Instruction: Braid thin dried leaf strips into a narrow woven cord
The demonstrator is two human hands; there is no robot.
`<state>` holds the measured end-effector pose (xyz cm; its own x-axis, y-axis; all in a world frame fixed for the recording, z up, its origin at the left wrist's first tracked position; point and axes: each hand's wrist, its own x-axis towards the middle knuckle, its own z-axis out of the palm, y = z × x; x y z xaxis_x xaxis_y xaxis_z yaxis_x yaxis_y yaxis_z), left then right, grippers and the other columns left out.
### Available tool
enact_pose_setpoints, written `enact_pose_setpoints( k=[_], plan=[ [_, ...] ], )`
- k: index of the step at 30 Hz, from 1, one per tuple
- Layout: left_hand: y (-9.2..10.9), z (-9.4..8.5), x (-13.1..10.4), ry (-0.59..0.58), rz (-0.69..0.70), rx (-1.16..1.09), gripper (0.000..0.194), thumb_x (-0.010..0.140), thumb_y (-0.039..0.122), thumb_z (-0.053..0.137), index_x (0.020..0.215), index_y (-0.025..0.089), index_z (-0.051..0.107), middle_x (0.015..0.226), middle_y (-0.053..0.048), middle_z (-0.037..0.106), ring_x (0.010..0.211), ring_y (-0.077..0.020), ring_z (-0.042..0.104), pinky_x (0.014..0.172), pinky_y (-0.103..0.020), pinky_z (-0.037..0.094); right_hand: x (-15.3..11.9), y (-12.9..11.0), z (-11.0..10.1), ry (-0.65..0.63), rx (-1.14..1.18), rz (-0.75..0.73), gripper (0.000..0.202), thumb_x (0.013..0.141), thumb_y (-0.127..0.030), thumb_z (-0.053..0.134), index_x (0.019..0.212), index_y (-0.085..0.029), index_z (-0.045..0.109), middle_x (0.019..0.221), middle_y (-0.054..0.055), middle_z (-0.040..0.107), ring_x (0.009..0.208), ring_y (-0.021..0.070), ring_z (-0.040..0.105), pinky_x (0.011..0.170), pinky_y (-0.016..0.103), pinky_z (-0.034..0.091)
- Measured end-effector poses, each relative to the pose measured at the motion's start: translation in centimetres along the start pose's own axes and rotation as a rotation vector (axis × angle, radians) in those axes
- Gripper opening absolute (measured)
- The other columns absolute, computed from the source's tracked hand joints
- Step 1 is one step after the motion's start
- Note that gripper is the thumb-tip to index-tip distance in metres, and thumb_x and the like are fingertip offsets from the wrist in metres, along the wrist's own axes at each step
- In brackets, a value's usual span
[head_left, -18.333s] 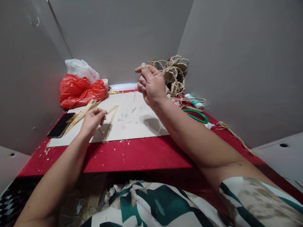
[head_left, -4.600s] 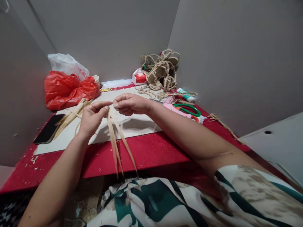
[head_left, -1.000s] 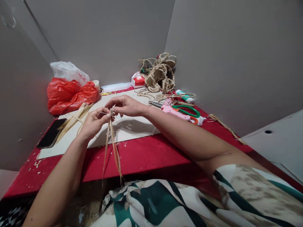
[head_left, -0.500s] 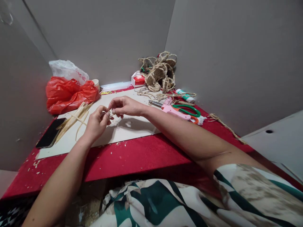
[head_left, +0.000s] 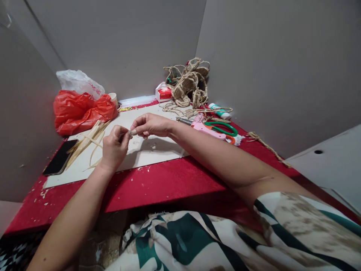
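Observation:
My left hand [head_left: 116,146] is closed, thumb against fingers, pinching a small pale piece [head_left: 130,133] above the white board [head_left: 152,157]. From the right, my right hand [head_left: 150,125] pinches the same piece with thumb and forefinger, so the fingertips of both hands nearly touch. The piece is tiny and mostly covered by fingers; its shape is unclear. Left of my left hand, pale dry strips [head_left: 86,145] lie across the board's left part, one end near a black phone [head_left: 60,158].
Red bag [head_left: 76,113] and white bag [head_left: 80,83] sit back left, beside a paper cup [head_left: 113,98]. Back right are a tissue box [head_left: 163,93] and coiled straw rope [head_left: 187,88]. A pink glue gun [head_left: 207,130], green-handled scissors [head_left: 225,128] and white-green tube [head_left: 220,111] lie right.
My left hand has turned, its knuckles now more upward, and its fingers have closed tighter around the small piece. The right hand's fingertips have shifted slightly. The whole view has moved a little.

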<state>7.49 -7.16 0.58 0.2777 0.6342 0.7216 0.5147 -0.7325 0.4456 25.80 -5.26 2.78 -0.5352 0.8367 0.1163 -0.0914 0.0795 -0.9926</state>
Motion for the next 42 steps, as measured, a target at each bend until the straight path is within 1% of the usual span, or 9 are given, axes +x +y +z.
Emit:
enact_pose_setpoints(
  k=[4,9,12,15,21,26,32,35,42],
  plan=[
    [0.1,0.1,0.1,-0.044,-0.037,-0.059,0.009,0.084,0.024,0.056,0.078,0.020,0.051,0.068,0.000,0.064,0.059,-0.0121,0.062,0.057,-0.023,0.045,0.0,-0.4,0.5,0.063,-0.132,-0.106,0.008,0.072,-0.003,0.060,0.072,-0.011,0.060,0.057,-0.003,0.058,0.044,0.0034,0.045,0.040,0.014,0.038],
    [-0.1,0.2,0.1,-0.063,-0.092,-0.131,0.010,0.085,0.025,0.056,0.079,0.020,0.049,0.067,0.002,0.061,0.064,-0.0135,0.067,0.055,-0.023,0.046,0.0,-1.0,0.9,0.224,-0.202,-0.207,0.014,0.075,0.001,0.051,0.074,-0.012,0.055,0.049,-0.006,0.048,0.043,0.0053,0.044,0.038,0.014,0.038],
    [-0.2,0.2,0.1,-0.051,-0.069,-0.119,0.010,0.085,0.024,0.056,0.079,0.020,0.049,0.067,0.001,0.062,0.063,-0.0132,0.067,0.055,-0.022,0.046,-0.1,-0.9,0.5,0.147,-0.203,-0.152,0.016,0.077,-0.002,0.052,0.087,-0.011,0.061,0.054,-0.005,0.053,0.044,0.0054,0.046,0.038,0.014,0.038],
    [0.1,0.1,0.2,-0.045,-0.044,-0.076,0.010,0.085,0.024,0.056,0.079,0.020,0.050,0.067,0.001,0.065,0.061,-0.0120,0.066,0.056,-0.022,0.046,-0.1,-0.5,0.1,0.016,-0.229,-0.102,0.008,0.078,-0.011,0.059,0.083,-0.009,0.065,0.053,-0.005,0.052,0.044,0.0041,0.043,0.038,0.014,0.036],
    [0.1,0.0,0.2,-0.055,-0.068,-0.068,0.009,0.084,0.023,0.057,0.079,0.019,0.050,0.066,0.001,0.066,0.059,-0.0112,0.064,0.055,-0.022,0.045,-0.1,-0.6,0.2,0.049,-0.305,-0.164,0.005,0.077,-0.011,0.059,0.076,-0.009,0.063,0.048,-0.006,0.049,0.040,0.0035,0.039,0.038,0.016,0.031],
    [0.0,0.1,0.2,-0.063,-0.221,-0.192,0.015,0.083,0.027,0.058,0.075,0.019,0.048,0.066,0.000,0.066,0.047,-0.0086,0.058,0.045,-0.020,0.041,-0.2,-1.4,1.0,0.170,-0.463,-0.275,0.006,0.075,-0.011,0.059,0.069,-0.011,0.060,0.056,-0.004,0.054,0.050,0.0057,0.045,0.049,0.019,0.036],
    [0.3,-0.4,0.9,-0.137,-0.578,-0.630,0.025,0.074,0.033,0.067,0.078,0.018,0.046,0.066,-0.002,0.068,0.043,-0.0117,0.060,0.042,-0.022,0.046,-0.7,-1.5,2.3,0.317,-0.877,-0.430,0.012,0.078,-0.009,0.055,0.067,-0.014,0.057,0.063,-0.001,0.055,0.060,0.0100,0.046,0.061,0.024,0.035],
    [-0.2,-0.6,1.2,-0.138,-0.670,-0.693,0.028,0.071,0.031,0.069,0.079,0.017,0.046,0.065,-0.003,0.069,0.047,-0.0140,0.064,0.045,-0.023,0.050,-0.8,-1.2,2.7,0.301,-0.974,-0.482,0.011,0.079,-0.009,0.054,0.070,-0.014,0.057,0.066,0.001,0.055,0.062,0.0113,0.046,0.062,0.025,0.034],
    [-1.1,-0.1,1.2,-0.062,-0.702,-0.633,0.021,0.074,0.025,0.063,0.080,0.018,0.043,0.060,0.000,0.067,0.045,-0.0153,0.064,0.042,-0.023,0.050,-0.9,-0.5,2.9,0.214,-1.040,-0.496,0.011,0.081,-0.013,0.053,0.070,-0.014,0.055,0.070,0.002,0.054,0.063,0.0120,0.045,0.063,0.026,0.033]
  ],
)
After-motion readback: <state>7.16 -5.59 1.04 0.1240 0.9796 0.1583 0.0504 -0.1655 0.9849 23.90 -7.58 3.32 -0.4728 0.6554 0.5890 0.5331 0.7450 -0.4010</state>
